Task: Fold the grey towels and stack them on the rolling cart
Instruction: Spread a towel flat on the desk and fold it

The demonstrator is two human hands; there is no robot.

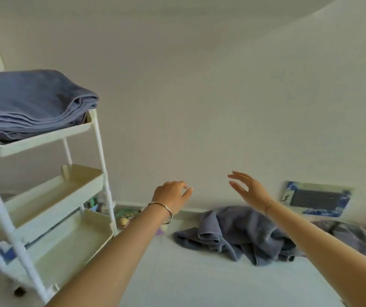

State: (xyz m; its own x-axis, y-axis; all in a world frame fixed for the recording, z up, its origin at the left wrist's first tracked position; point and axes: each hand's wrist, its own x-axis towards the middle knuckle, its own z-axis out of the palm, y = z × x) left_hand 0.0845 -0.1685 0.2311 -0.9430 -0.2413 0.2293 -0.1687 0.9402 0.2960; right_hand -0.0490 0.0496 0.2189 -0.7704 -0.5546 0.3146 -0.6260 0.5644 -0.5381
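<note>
Both forearms reach forward, left hand (173,196) and right hand (249,190) empty with fingers loosely spread, toward the crumpled grey towel (239,233) on the floor by the wall, soft and limp, likely best pinched at two corners

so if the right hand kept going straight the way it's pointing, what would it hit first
Probably the white wall. The right hand, open and empty, points forward above the crumpled towel on the floor, with nothing seen between. Depth is hard to judge.
</note>
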